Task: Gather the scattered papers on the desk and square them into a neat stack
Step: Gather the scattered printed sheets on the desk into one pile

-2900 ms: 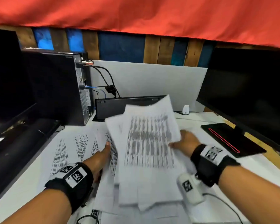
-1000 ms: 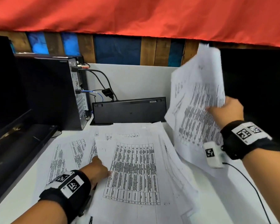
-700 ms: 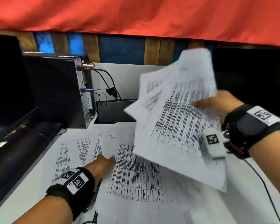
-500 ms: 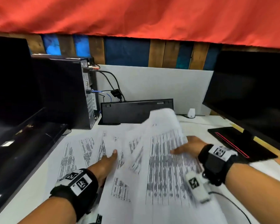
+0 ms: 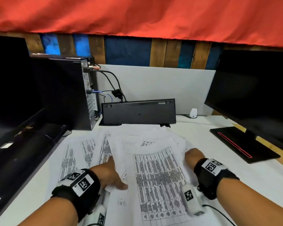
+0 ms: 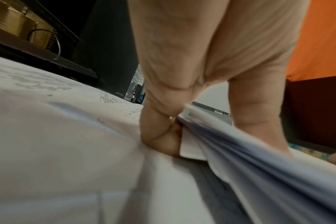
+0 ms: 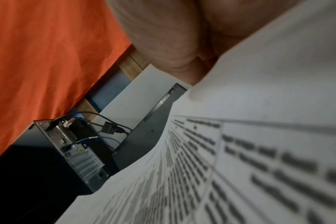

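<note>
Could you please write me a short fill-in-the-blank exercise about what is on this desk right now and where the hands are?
1. The left hand grips the ____ edge of the gathered papers.
2. The black keyboard stands on its edge against the ____ partition.
3. Loose sheets not yet gathered lie to the ____ of the pile.
4. The cloth hanging overhead is ____.

Missing words: left; white; left; red

The right hand (image 5: 194,156) has its fingers hidden beneath the papers (image 5: 158,175).
</note>
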{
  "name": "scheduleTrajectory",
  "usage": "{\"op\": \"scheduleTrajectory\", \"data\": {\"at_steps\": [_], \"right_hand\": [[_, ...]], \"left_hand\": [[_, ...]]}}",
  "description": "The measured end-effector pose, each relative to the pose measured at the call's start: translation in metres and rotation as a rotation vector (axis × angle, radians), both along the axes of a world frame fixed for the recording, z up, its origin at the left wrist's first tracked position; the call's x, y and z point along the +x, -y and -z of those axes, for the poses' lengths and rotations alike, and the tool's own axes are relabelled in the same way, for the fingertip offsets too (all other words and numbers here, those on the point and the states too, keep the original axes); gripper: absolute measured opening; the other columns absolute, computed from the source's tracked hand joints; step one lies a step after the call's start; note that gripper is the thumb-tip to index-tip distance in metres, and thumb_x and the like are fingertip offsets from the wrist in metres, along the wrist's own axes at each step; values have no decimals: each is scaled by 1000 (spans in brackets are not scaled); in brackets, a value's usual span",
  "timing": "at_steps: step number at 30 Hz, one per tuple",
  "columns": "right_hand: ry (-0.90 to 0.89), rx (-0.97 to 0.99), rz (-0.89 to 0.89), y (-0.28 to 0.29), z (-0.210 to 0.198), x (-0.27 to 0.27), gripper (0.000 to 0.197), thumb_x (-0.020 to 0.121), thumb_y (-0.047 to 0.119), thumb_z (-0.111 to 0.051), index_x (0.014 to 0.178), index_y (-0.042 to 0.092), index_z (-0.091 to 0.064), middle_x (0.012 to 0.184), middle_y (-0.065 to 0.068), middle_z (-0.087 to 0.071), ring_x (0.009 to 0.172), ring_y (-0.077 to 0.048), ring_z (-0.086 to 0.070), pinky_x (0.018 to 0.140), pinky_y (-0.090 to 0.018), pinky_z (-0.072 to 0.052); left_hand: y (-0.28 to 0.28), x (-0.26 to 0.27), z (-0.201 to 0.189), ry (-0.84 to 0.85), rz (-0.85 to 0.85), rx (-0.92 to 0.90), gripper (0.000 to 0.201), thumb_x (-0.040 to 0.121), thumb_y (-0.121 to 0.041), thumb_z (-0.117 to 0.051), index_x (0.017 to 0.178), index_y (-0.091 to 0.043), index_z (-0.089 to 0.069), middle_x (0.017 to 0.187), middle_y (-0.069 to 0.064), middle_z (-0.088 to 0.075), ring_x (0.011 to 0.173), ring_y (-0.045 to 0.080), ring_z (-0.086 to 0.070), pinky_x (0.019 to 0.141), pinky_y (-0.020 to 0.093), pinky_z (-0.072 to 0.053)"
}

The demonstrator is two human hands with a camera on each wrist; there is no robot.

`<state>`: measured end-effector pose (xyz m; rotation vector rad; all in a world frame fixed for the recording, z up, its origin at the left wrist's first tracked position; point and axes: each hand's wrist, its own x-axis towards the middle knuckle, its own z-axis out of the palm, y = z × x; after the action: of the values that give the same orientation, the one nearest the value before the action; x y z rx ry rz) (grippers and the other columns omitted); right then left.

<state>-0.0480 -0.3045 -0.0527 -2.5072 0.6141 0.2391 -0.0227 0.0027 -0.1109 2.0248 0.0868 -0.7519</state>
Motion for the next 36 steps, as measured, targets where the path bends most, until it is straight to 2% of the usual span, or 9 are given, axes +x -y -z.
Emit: {"op": "scheduleTrajectory", "data": {"at_steps": [5,8,12,17,22,26,29,33,36], "right_hand": [[46,65,-142,-45,9,-3,48,105,25,-20,132,-3,-49,141,-18,-48,130,-29,-45,104,-26,-33],[23,71,-144,-44,15,6,53,105,30,-19,131,-2,-51,139,-19,-50,129,-30,-46,106,-30,-34],[-13,-66,50,-13,23,11,74,94,61,-17,134,7,-48,139,-20,-48,129,-35,-44,109,-40,-33],[-102,324,12,2,28,4,96,54,80,-65,111,3,-60,109,-13,-68,98,-30,-65,89,-38,-51],[-86,438,-133,18,73,20,114,13,56,-91,115,16,-59,103,-2,-72,97,-25,-69,88,-41,-55],[-65,689,-119,5,37,-12,80,42,24,-95,113,11,-62,104,-12,-74,99,-37,-68,92,-55,-51],[-77,833,-207,11,35,-19,80,51,29,-94,122,22,-57,113,-11,-71,110,-41,-63,97,-66,-40],[36,821,-162,16,36,-19,80,56,10,-89,128,11,-54,107,-6,-73,101,-22,-67,83,-35,-54],[107,566,-85,10,34,-19,60,69,-2,-80,124,2,-56,105,-9,-68,97,-25,-62,82,-28,-48]], "left_hand": [[-7,18,23,116,-9,-22,114,54,-68,-79,145,-27,-25,134,-10,-60,118,13,-60,97,28,-52],[-4,14,18,161,-99,37,113,38,-51,-86,136,-11,-44,124,6,-65,108,25,-66,92,40,-56],[1,5,6,127,-215,31,75,59,-23,-77,126,2,-52,117,24,-65,105,39,-66,88,49,-56],[13,-4,3,126,-140,6,113,39,-66,-84,129,-6,-49,105,12,-72,87,26,-73,80,40,-60],[40,-38,-25,54,-142,-123,104,59,-7,-76,146,-9,-19,125,15,-58,110,34,-61,88,46,-56],[38,-47,-27,159,-248,-215,75,72,15,-67,135,-12,-37,113,11,-65,105,33,-63,94,48,-52],[36,-55,-33,187,-300,-337,72,81,23,-56,133,-23,-37,115,9,-65,103,29,-62,89,42,-53],[25,-52,-44,166,-297,-344,65,79,6,-69,134,-13,-41,119,14,-66,105,35,-66,93,52,-52],[9,-43,-57,133,-285,-184,59,80,-7,-71,131,-14,-42,103,7,-66,79,21,-65,70,32,-56]]}}
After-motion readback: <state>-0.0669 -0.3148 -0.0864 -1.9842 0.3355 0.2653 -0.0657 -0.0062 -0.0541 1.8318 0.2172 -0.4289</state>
